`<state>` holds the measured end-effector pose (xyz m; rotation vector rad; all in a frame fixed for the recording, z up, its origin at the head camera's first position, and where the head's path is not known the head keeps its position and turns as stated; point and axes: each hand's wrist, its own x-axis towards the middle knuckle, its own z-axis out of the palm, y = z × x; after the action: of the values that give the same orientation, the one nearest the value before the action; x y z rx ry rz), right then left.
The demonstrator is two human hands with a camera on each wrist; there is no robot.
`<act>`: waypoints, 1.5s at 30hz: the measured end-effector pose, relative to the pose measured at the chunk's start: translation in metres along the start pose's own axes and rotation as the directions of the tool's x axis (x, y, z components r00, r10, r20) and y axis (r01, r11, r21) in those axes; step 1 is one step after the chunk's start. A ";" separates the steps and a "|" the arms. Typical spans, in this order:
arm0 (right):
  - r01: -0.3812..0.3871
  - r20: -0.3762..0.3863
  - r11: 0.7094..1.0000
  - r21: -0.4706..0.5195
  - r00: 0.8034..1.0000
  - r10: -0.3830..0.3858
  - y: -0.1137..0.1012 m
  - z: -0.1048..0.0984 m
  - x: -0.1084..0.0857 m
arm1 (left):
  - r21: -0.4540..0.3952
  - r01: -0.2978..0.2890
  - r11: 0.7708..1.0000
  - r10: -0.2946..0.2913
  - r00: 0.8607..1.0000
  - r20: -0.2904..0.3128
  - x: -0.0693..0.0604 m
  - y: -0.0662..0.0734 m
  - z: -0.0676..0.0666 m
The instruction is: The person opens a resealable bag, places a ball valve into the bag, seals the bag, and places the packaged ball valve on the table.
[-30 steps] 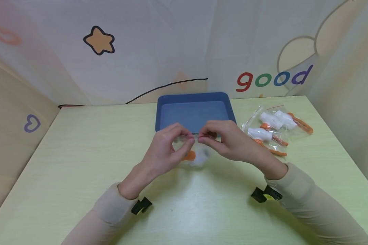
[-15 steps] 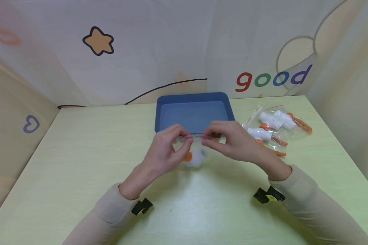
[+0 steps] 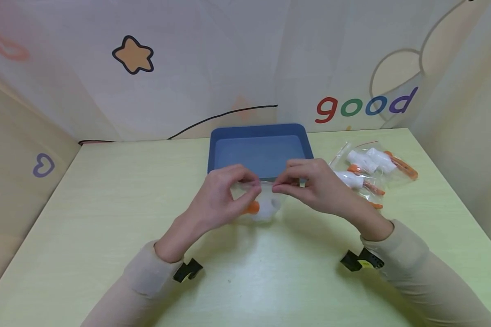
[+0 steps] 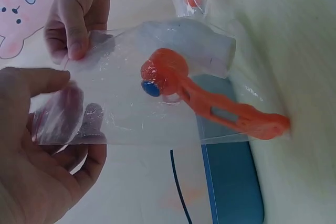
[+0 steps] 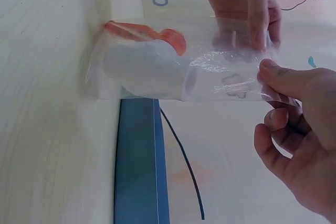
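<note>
Upright between both hands hangs a clear zip bag (image 4: 126,124), its top edge held above the table. Inside the bag are an orange plastic piece (image 4: 220,106) with a slotted arm and a blue spot, and a white cylinder-like item (image 5: 149,69). The left hand (image 3: 217,200) pinches one side of the bag's top edge between thumb and fingers. A little to its right, the right hand (image 3: 319,188) pinches the same edge, thumb on the near side. In the wrist views, the bag's lower end is at the tabletop; whether it touches is unclear.
Behind the hands stands a blue tray (image 3: 259,131) against the printed curtain (image 3: 212,68). Several clear bags (image 3: 366,168) with white and orange items lie at the right on the pale table (image 3: 139,181).
The right hand has slid rightward along the bag's top edge, widening the space between the hands. The left hand has stayed nearly in place, still pinching the bag.
</note>
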<state>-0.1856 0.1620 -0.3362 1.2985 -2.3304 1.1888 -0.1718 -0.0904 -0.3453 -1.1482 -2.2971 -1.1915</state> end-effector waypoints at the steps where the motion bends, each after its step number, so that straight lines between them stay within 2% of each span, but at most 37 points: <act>1: -0.005 -0.008 1.000 0.001 1.000 0.005 0.000 0.000 0.000 | -0.003 0.003 1.000 -0.003 1.000 0.005 0.000 0.000 0.000; 6: -0.061 -0.058 0.998 0.018 0.996 0.062 0.003 0.001 -0.001 | -0.021 0.040 0.999 -0.040 0.999 0.001 0.001 0.001 0.001; 10: -0.151 -0.079 0.987 0.052 0.985 0.155 0.005 0.003 -0.002 | -0.060 0.089 0.994 -0.091 0.995 -0.028 0.001 0.001 0.003; 12: -0.228 -0.085 0.971 0.073 0.969 0.234 0.005 0.003 -0.003 | -0.100 0.123 0.987 -0.129 0.990 -0.049 0.001 0.001 0.003; 14: -0.318 -0.076 0.942 0.105 0.942 0.326 0.006 0.004 -0.004 | -0.144 0.155 0.977 -0.166 0.984 -0.071 0.001 0.001 0.003; 18: -0.461 0.003 0.880 0.116 0.886 0.464 0.007 0.009 -0.007 | -0.186 0.184 0.965 -0.205 0.973 -0.102 0.002 0.001 0.003; 24: -0.513 0.151 0.848 0.131 0.856 0.494 0.010 0.026 -0.011 | -0.176 0.201 0.964 -0.224 0.967 -0.122 0.003 0.002 0.003; 30: -0.570 0.173 0.806 0.160 0.820 0.546 0.006 0.042 -0.011 | -0.227 0.208 0.951 -0.244 0.959 -0.144 0.004 0.003 0.006; 34: -0.576 0.142 0.806 0.137 0.817 0.560 0.002 0.049 -0.010 | -0.270 0.216 0.938 -0.259 0.957 -0.134 0.005 0.005 0.009; 41: -0.555 0.110 0.821 0.131 0.831 0.545 0.000 0.053 -0.009 | -0.329 0.236 0.914 -0.286 0.952 -0.111 0.004 0.010 0.013; 45: -0.550 0.108 0.827 0.116 0.835 0.540 -0.002 0.052 -0.008 | -0.322 0.246 0.914 -0.292 0.951 -0.104 0.003 0.011 0.015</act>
<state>-0.1700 0.1285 -0.3732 0.7166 -2.8232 1.5086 -0.1639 -0.0732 -0.3465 -0.8105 -2.2615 -1.7247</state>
